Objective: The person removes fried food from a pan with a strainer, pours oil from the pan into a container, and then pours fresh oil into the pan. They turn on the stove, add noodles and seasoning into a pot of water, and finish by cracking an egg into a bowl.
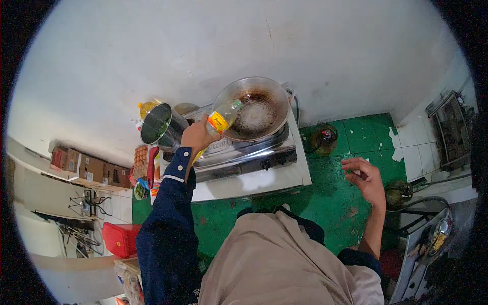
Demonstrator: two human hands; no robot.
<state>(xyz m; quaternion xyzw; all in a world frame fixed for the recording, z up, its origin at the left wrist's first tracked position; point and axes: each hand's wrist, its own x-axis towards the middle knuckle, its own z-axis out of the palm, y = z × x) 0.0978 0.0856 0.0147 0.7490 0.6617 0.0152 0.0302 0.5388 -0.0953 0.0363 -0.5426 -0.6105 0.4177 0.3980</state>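
My left hand (197, 134) wraps the slanted bottle (225, 118), its long axis aiming neck-first rightward and away over the wok (262, 116), my right hand (367, 179) loosely spread.

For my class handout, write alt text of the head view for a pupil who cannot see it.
The left hand holds a tilted, yellow-labelled bottle toward a wide, brown-stained pan on a stove. The right hand hangs loosely curled above a green floor. Left of the pan are a metal pot and some eggs.
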